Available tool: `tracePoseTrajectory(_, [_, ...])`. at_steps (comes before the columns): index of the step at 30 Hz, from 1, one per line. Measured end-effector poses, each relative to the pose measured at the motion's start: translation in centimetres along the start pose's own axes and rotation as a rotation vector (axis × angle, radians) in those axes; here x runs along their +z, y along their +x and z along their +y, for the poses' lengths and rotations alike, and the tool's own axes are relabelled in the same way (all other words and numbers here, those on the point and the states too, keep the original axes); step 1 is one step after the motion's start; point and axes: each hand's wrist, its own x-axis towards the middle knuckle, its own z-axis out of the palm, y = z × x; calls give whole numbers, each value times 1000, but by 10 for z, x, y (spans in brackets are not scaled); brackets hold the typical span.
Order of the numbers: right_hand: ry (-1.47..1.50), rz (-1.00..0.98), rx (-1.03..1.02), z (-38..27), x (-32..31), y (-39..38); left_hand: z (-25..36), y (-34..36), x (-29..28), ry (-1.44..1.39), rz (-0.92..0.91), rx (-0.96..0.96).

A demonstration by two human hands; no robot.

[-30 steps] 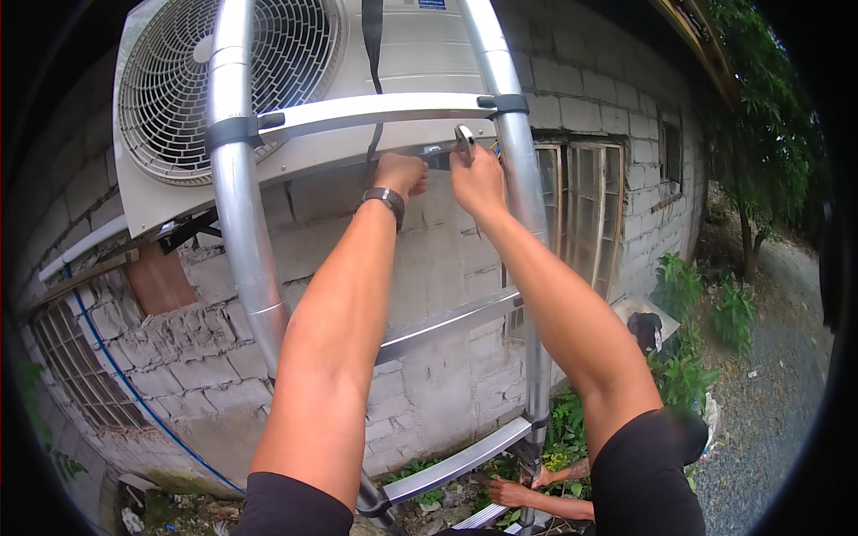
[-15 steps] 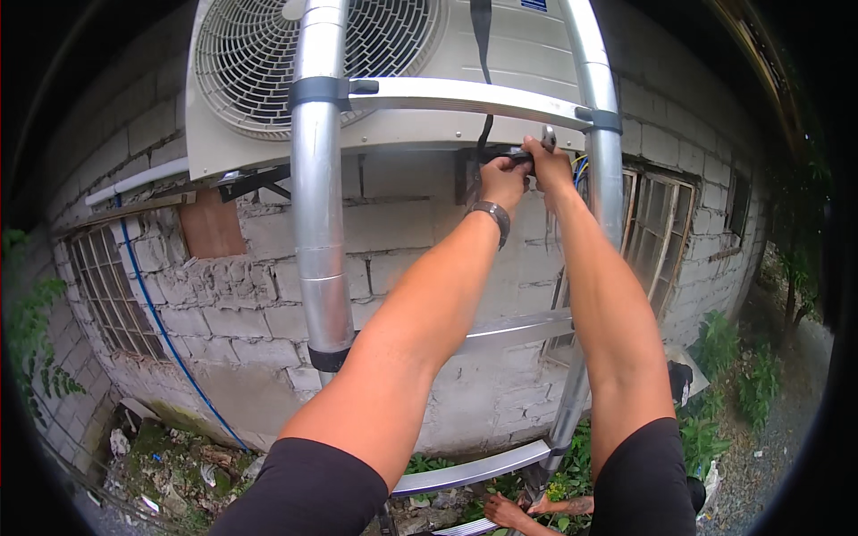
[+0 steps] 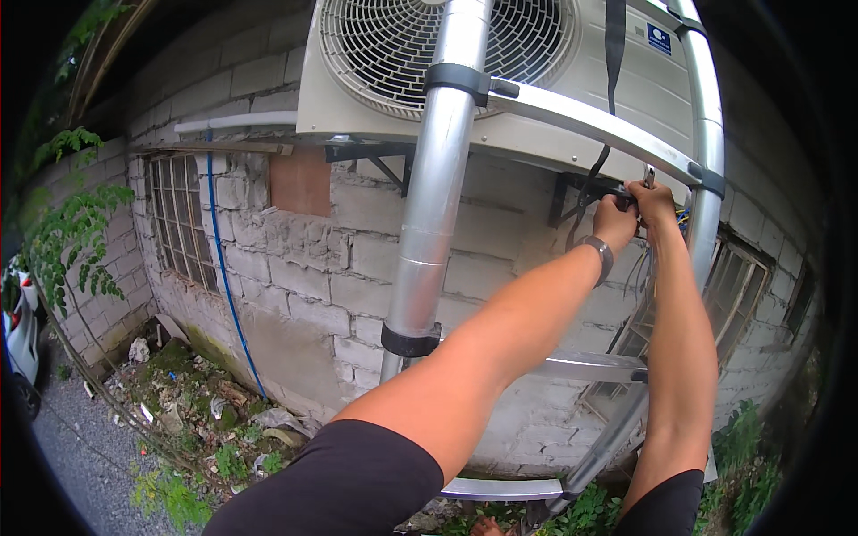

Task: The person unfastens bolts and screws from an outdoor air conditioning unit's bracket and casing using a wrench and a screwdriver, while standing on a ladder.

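Note:
My right hand (image 3: 655,205) is closed under the lower edge of the air conditioner's outdoor unit (image 3: 617,89). From the top of its grip sticks the silver end of a wrench-like metal tool (image 3: 650,173). Close against it, my left hand (image 3: 617,223) has its fingers curled at the dark metal bracket (image 3: 561,195) and black strap (image 3: 615,54). What the left fingers hold is hidden. Both arms reach past a silver telescopic ladder (image 3: 424,232), between its rails and below a rung (image 3: 590,121).
Yellow and blue wires (image 3: 683,219) hang beside my right hand. Behind the ladder stands a block wall (image 3: 375,295) with a barred window (image 3: 181,223) and a blue pipe (image 3: 223,268). Another person's hand (image 3: 487,527) shows at the bottom. A white car (image 3: 21,330) is at left.
The view has swung left, so the unit, ladder and my hands appear farther right. My hands stay together under the unit. The other person's hands below are mostly out of view now.

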Motion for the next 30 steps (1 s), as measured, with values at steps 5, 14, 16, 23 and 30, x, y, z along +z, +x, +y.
tracePoseTrajectory(5, [-88,51,-52,16,-11,14,-9,10,1,-56,-17,4])
tracePoseTrajectory(14, [-309,140,-248,20,6,13,-33,41,-9,43,45,121])
tracePoseTrajectory(16, [-403,166,-247,17,7,8,-30,39,-9,45,48,113])
tracePoseTrajectory(23, [-487,296,-382,36,8,7,-18,17,-1,100,56,115])
tracePoseTrajectory(30, [-422,254,-361,25,14,1,-21,32,-9,-17,-108,2])
